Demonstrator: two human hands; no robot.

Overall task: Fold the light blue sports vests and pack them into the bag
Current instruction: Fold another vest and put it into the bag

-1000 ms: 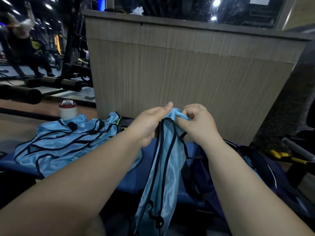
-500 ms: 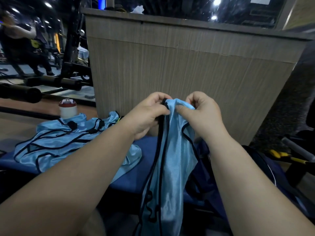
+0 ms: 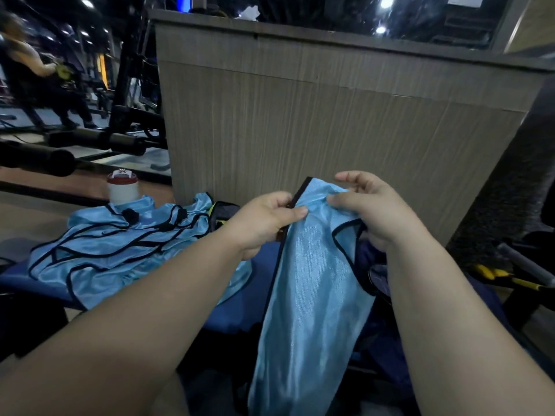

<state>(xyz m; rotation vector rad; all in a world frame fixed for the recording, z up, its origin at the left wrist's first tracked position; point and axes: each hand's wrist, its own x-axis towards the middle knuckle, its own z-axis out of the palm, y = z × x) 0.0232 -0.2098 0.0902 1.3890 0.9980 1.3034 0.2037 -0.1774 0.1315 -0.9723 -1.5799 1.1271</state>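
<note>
Filling most of the background is a wood-grain partition (image 3: pixel 330 115), and in front of it runs a blue padded surface (image 3: pixel 237 307). Over on the left of that surface there's a messy pile of vests (image 3: pixel 120 250), light blue with black trim, all unfolded. The held vest (image 3: pixel 312 295) is up in the air at the middle, hanging down long and narrow past the surface edge. A dark navy bag (image 3: pixel 380 349) sits low on the right, mostly hidden behind the cloth and the right forearm. The left grip (image 3: pixel 261 223) pinches the vest's black-trimmed edge between thumb and fingers. The right grip (image 3: pixel 372 211) has its thumb on the bunched top of the cloth, forefinger lifted loose, the other fingers hidden behind. A white bottle (image 3: pixel 123 187) with a red lid stands behind the pile
</note>
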